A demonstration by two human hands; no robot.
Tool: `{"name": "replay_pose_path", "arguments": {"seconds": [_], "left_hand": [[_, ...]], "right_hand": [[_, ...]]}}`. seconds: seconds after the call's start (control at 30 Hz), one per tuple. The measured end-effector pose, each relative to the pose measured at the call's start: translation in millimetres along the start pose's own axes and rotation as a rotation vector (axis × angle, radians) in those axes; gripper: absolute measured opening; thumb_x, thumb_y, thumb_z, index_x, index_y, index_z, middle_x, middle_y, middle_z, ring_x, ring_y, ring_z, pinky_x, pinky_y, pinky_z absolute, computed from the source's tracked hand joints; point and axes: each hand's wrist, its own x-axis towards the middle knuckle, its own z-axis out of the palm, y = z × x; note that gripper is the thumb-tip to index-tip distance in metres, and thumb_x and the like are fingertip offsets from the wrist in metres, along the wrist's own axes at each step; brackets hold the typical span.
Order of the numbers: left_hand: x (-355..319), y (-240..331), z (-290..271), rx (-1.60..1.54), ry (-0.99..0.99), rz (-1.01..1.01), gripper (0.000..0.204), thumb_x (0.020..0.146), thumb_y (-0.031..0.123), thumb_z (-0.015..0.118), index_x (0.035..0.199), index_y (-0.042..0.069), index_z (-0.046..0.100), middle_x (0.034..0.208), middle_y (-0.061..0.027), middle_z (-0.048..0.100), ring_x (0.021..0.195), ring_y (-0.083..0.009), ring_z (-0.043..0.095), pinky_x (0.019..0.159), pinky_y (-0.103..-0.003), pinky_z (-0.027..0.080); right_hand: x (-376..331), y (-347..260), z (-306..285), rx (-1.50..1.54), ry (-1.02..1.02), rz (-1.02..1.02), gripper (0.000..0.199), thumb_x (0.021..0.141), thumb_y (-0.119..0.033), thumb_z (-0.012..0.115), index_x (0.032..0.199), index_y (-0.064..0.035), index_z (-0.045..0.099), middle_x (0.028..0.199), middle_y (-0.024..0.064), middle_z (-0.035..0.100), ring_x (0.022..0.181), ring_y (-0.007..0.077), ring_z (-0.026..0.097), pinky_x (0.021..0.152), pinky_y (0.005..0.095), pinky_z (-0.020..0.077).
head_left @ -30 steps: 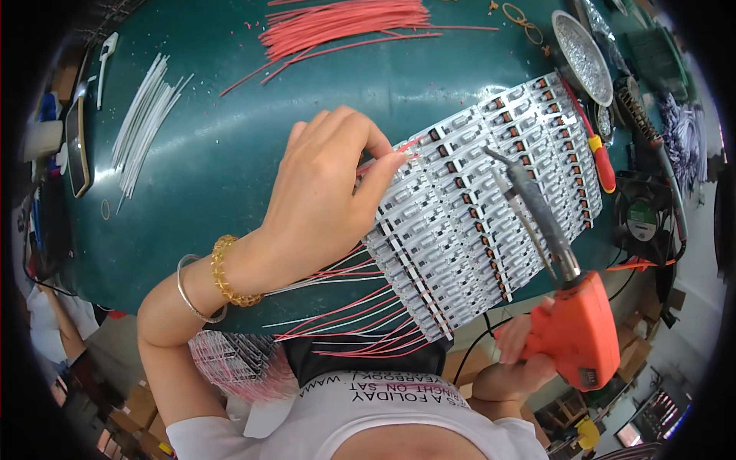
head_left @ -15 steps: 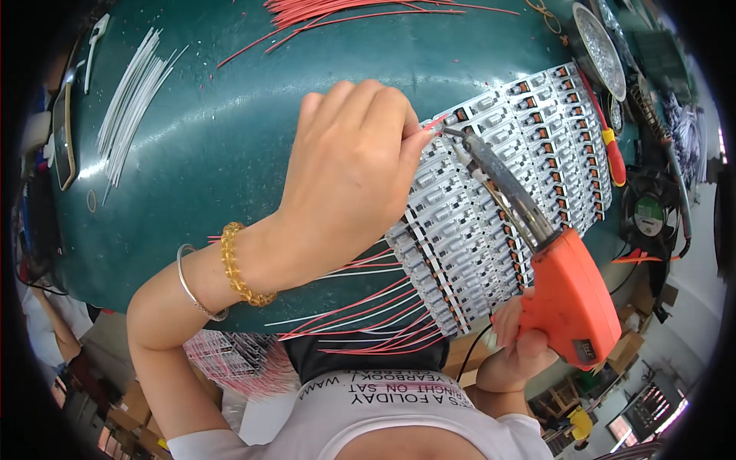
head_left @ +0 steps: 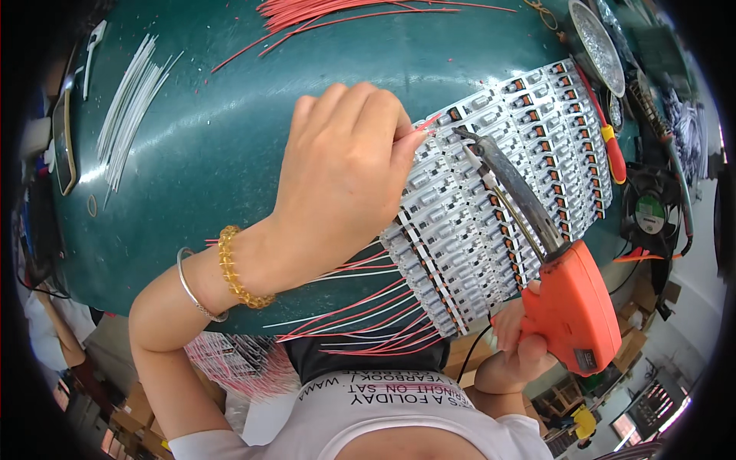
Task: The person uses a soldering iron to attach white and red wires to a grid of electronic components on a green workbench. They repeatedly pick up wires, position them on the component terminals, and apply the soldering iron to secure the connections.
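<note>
red wire (head_left: 431,122) in left hand (head_left: 341,165)

I pinch a thin red wire (head_left: 435,120), its end poking out by the far left corner of my silvery component panel (head_left: 464,230), which lies slanted, rowed with small parts. The orange soldering gun (head_left: 579,307) I grip points its dark tip near the wire.

Single head-worn fisheye view from above, steeply downward, near the green table (head_left: 222,176)
</note>
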Motion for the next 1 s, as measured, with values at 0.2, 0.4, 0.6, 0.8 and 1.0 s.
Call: {"name": "replay_pose_path", "arguments": {"seconds": [0.2, 0.4, 0.6, 0.8, 1.0], "left_hand": [[6.7, 0.4, -11.2, -0.015, 0.068, 0.111, 0.015, 0.076, 0.004, 0.076, 0.072, 0.006, 0.062, 0.069, -0.0013, 0.059, 0.064, -0.0190, 0.054, 0.072, -0.031, 0.037], [-1.1, 11.2, -10.0, -0.046, -0.069, -0.006, 0.013, 0.075, 0.003, 0.076, 0.072, 0.007, 0.064, 0.067, -0.0006, 0.058, 0.061, -0.0168, 0.051, 0.070, -0.031, 0.035], [-2.0, 9.6, -12.5, -0.072, -0.077, -0.026, 0.013, 0.075, 0.002, 0.076, 0.072, 0.007, 0.064, 0.067, -0.0007, 0.058, 0.061, -0.0171, 0.050, 0.068, -0.031, 0.035], [-0.1, 9.6, -8.1, -0.062, -0.079, 0.015, 0.014, 0.074, 0.001, 0.077, 0.072, 0.007, 0.064, 0.068, -0.0003, 0.059, 0.061, -0.0170, 0.050, 0.068, -0.031, 0.036], [-1.8, 8.5, -9.9, 0.000, -0.046, 0.048, 0.016, 0.073, 0.001, 0.077, 0.071, 0.008, 0.063, 0.067, 0.0000, 0.059, 0.061, -0.0169, 0.051, 0.069, -0.032, 0.036]], "right_hand": [[-13.0, 6.2, -12.4, -0.055, 0.048, -0.014, 0.082, 0.087, -0.053, 0.068, 0.127, 0.0149, 0.044, 0.052, -0.0002, 0.048, 0.040, 0.0091, 0.043, 0.040, 0.0228, 0.0333], [-9.3, 3.6, -9.2, 0.130, 0.015, 0.025, 0.082, 0.087, -0.055, 0.068, 0.124, 0.0144, 0.044, 0.052, 0.0002, 0.049, 0.040, 0.0095, 0.043, 0.041, 0.0229, 0.0345], [-37.4, 16.0, -42.3, -0.080, -0.017, 0.283, 0.063, 0.082, -0.040, 0.074, 0.125, 0.0016, 0.053, 0.098, 0.0034, 0.058, 0.084, 0.0113, 0.055, 0.074, 0.0278, 0.0439], [-20.8, 2.9, -19.2, 0.051, -0.026, 0.208, 0.070, 0.083, -0.052, 0.071, 0.114, 0.0065, 0.051, 0.071, 0.0030, 0.054, 0.058, 0.0112, 0.051, 0.057, 0.0240, 0.0402], [-32.7, 11.0, -57.0, -0.198, -0.279, 0.223, 0.066, 0.082, -0.043, 0.074, 0.130, -0.0019, 0.055, 0.117, 0.0106, 0.063, 0.105, 0.0178, 0.062, 0.095, 0.0310, 0.0472]]}}
